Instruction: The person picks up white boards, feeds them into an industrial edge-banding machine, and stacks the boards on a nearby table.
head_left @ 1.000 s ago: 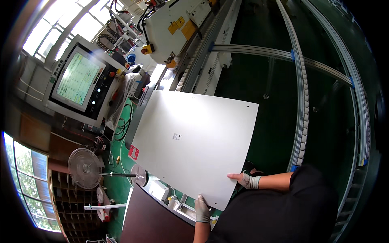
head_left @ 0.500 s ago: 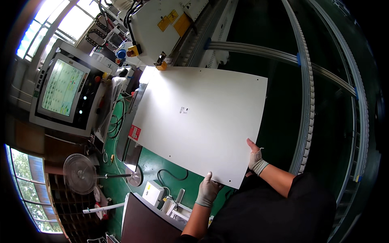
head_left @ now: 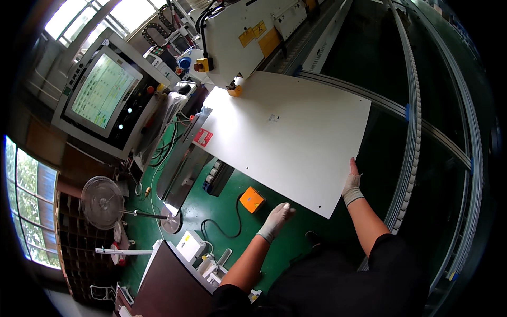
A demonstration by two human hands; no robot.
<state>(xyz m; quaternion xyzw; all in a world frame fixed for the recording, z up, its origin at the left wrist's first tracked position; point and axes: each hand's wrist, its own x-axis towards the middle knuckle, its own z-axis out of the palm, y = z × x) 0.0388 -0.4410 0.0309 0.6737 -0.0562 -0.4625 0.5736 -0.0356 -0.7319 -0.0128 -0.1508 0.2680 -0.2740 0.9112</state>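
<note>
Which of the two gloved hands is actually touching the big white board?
The right hand is: it presses against the right edge of the white board near its close corner. The left hand hangs open just below the near edge, over the green floor, not touching.

We stand in a factory workshop: a control screen [head_left: 103, 91] left of the white machine [head_left: 248, 31], conveyor rails [head_left: 417, 116] right.

Workshop surroundings around my bench

A control console with a lit green screen [head_left: 103, 92] stood at ten o'clock, and a white machine housing with yellow labels [head_left: 248, 37] sat at twelve. An orange box [head_left: 252, 200] lay on the green floor [head_left: 222, 211] near the centre, a black cable [head_left: 222, 230] curling beside it. A standing fan [head_left: 102, 195] stood at eight o'clock, and curved metal rails [head_left: 414, 121] ran along three o'clock.
</note>
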